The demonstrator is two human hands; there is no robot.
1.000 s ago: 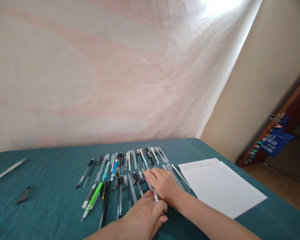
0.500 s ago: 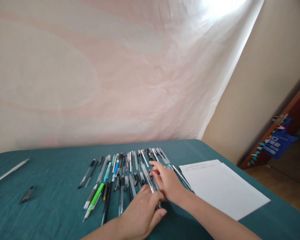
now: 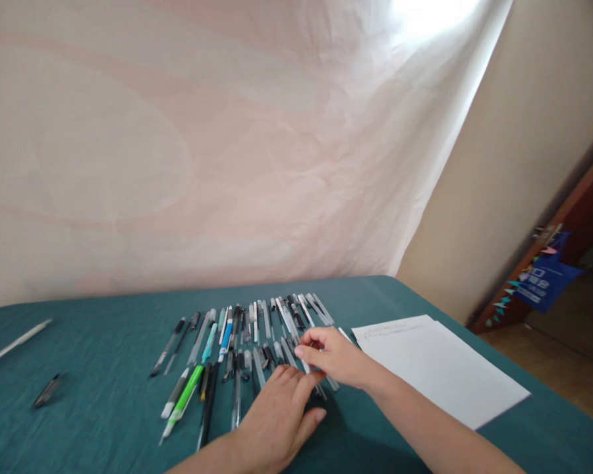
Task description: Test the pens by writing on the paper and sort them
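Several pens lie side by side in two rough rows on the green cloth. My right hand is closed, thumb and fingers pinching a clear pen that slants up and left over the other pens. Low in the view, my left hand rests palm down over the near row. Its thumb stands apart from the index finger, which is by the pen's lower end; the other fingertips are partly hidden. Left of it lie a bright green pen, a black pen and a blue-and-white pen.
White paper sheets with faint writing lie at the right of the green tablecloth. A white stick-like thing and a small dark pen cap lie at the left. A pale curtain hangs behind the table.
The clear pen has shifted up and away among the pens, now in my right hand's pinch. My left hand's thumb and index finger have come off it. The view has shifted slightly.
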